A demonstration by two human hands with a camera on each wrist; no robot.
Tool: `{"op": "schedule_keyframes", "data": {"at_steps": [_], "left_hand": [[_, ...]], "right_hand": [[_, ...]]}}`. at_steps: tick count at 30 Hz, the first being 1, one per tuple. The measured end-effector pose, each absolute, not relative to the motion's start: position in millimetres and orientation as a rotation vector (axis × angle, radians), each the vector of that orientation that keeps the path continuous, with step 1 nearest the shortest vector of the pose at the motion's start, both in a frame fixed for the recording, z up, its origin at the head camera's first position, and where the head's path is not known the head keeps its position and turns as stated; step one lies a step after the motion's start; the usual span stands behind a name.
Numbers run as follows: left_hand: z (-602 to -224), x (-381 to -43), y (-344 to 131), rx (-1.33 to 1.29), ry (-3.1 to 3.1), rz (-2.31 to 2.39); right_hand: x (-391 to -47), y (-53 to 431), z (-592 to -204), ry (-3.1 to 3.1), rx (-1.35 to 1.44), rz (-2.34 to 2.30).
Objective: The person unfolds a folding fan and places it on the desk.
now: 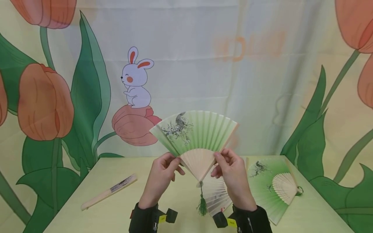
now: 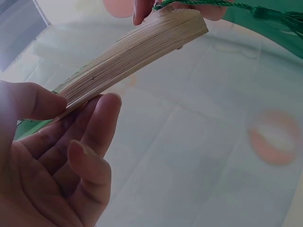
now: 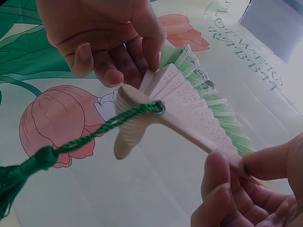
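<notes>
A green folding fan (image 1: 201, 132) with a dark blossom print is spread wide above the table, its pale ribs meeting at the bottom. My left hand (image 1: 163, 174) pinches the left outer rib between thumb and fingers. On the other side my right hand (image 1: 233, 178) pinches the right outer rib. From the pivot hangs a green tassel (image 1: 202, 205), also seen as a cord and tassel (image 3: 45, 158) in the right wrist view. The left wrist view shows the stacked ribs (image 2: 128, 61) edge-on, the left thumb on top and fingers beneath.
A closed folding fan (image 1: 109, 192) lies on the table (image 1: 116, 220) at the left. An open white fan (image 1: 215, 194) lies partly hidden behind my right hand. Further right lies another open green fan (image 1: 271, 184). A curtain (image 1: 198, 64) with tulips and a rabbit hangs behind.
</notes>
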State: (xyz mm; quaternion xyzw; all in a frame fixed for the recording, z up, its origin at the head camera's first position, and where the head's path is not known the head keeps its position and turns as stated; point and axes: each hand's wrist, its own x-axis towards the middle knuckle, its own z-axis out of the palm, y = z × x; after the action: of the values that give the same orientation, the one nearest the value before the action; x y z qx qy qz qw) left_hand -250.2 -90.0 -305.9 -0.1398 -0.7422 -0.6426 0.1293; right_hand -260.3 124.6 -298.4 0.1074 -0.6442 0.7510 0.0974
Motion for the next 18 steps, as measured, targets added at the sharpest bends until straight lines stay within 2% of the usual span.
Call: {"op": "schedule_keyframes", "data": {"at_steps": [18], "left_hand": [[-307.1,-249.4,-101.7,-0.417,-2.086,-1.940]], "right_hand": [[-263.3,123.3,-299.2,-1.782,0.315,2.345]]}}
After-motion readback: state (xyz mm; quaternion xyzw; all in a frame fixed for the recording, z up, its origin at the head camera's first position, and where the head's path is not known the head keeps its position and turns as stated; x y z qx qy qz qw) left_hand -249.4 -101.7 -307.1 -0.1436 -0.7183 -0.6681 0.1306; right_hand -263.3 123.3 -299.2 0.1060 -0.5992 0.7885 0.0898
